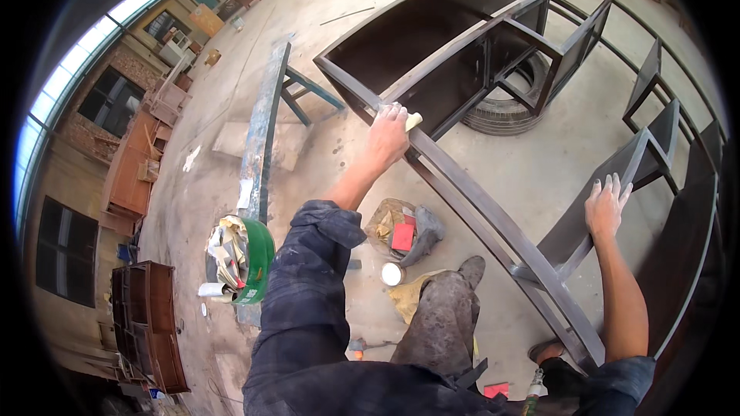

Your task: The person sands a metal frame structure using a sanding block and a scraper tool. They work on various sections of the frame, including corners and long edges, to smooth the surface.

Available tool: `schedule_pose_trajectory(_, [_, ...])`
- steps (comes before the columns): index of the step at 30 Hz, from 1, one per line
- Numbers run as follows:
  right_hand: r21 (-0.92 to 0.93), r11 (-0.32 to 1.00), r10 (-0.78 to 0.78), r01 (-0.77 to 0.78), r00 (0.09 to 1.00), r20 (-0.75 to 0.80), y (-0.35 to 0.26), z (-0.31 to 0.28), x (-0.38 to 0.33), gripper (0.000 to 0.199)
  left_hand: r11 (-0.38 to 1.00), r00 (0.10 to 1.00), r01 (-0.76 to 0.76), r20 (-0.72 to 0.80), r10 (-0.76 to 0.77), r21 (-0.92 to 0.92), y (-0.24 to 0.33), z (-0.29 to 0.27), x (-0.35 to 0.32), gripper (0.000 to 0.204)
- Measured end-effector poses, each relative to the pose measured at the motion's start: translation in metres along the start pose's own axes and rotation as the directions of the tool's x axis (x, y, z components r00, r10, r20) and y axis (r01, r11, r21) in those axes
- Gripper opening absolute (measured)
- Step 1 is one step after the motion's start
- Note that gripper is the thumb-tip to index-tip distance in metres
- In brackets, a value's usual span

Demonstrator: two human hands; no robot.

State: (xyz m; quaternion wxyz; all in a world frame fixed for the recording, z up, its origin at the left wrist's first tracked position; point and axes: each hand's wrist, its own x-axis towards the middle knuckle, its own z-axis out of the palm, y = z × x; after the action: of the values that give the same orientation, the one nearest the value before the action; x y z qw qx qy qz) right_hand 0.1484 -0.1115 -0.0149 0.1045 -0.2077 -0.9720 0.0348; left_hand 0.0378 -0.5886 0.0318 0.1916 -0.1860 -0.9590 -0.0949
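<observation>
A large dark brown furniture frame (pixel 493 219) with rails, panels and box-like compartments lies tilted across the right side. My left hand (pixel 388 135) is closed around a small pale yellow pad (pixel 414 121), pressed to the frame's rail near the corner of a compartment. Most of the pad is hidden under the fingers, so its exact kind does not show. Farther right, my right hand (pixel 606 206) rests on the edge of a dark panel (pixel 590 212), fingers stretched out and holding nothing. Whitish dust coats the fingertips of both hands.
A tyre (pixel 505 115) lies under the frame. To my left are a blue sawhorse-like bench (pixel 262 139) and a green bucket (pixel 260 262) stuffed with scraps. Near my feet sit a bag with a red block (pixel 402 236) and a white can (pixel 392 273). Brown cabinets (pixel 146 323) line the left wall.
</observation>
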Motion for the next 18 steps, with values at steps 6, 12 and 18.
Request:
schedule_pose_trajectory(6, [0.042, 0.998, 0.037, -0.037, 0.999, -0.009, 0.008, 0.001, 0.004, 0.051, 0.992, 0.991, -0.121, -0.059, 0.120, -0.019, 0.030, 0.014, -0.010, 0.039])
schedule_pose_trajectory(12, [0.065, 0.996, 0.054, -0.054, 0.999, -0.006, 0.014, 0.003, 0.006, 0.050, 0.996, 0.994, -0.035, 0.096, 0.044, -0.088, 0.052, 0.000, -0.007, 0.042])
schedule_pose_trajectory(18, [0.107, 0.994, 0.040, -0.039, 0.999, -0.010, 0.003, 0.007, 0.001, 0.050, 0.992, 0.992, 0.125, 0.003, -0.125, -0.037, 0.015, -0.004, -0.001, 0.038])
